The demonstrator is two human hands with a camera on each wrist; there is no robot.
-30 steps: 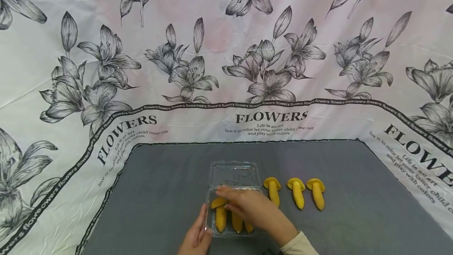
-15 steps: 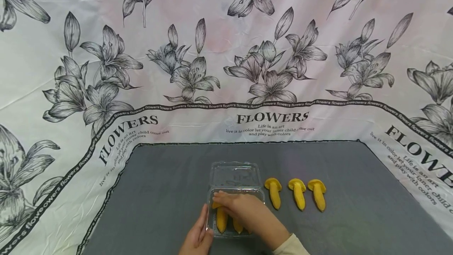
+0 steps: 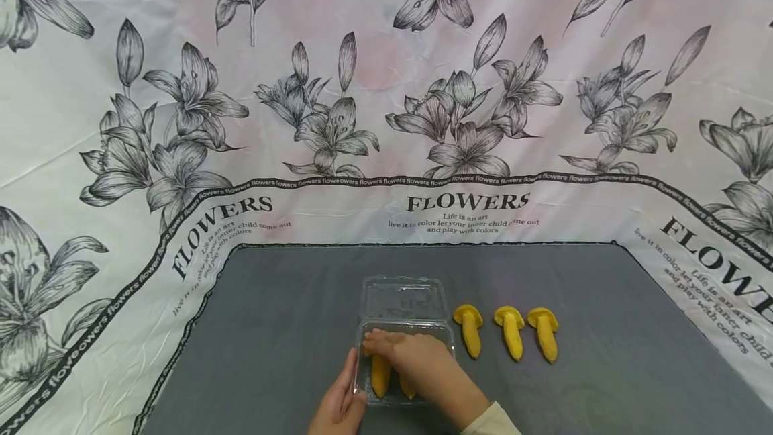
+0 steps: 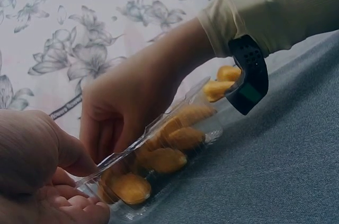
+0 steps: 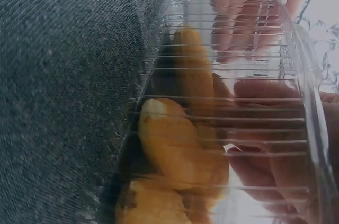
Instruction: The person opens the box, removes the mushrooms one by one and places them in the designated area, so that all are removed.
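A clear plastic clamshell box (image 3: 357, 374) stands on the grey surface with its lid (image 3: 403, 297) folded back. My left hand (image 3: 338, 396) grips its left side; the left wrist view has the thumb at the rim and the fingers outside. Into the box reaches my right hand (image 3: 423, 362), its fingers over the cap end of the leftmost yellow mushroom (image 3: 380, 378). I cannot tell whether they pinch it, as the fingertips are hidden. Several mushrooms (image 4: 132, 188) lie side by side inside, stems toward me. Through the ribbed wall, the right wrist view gives a close look at their stems (image 5: 169, 144).
Three more yellow mushrooms, the left one (image 3: 470, 333), the middle one (image 3: 512, 334) and the right one (image 3: 545, 335), lie in a row right of the box. Behind the grey cloth (image 3: 290, 327) rises a flower-printed curtain (image 3: 386, 99). A dark wristband (image 4: 249, 78) circles my right wrist.
My right hand has lowered and its fingers have spread over the leftmost mushroom's cap, which showed more before. My left hand keeps its hold on the box. The view has shifted slightly.
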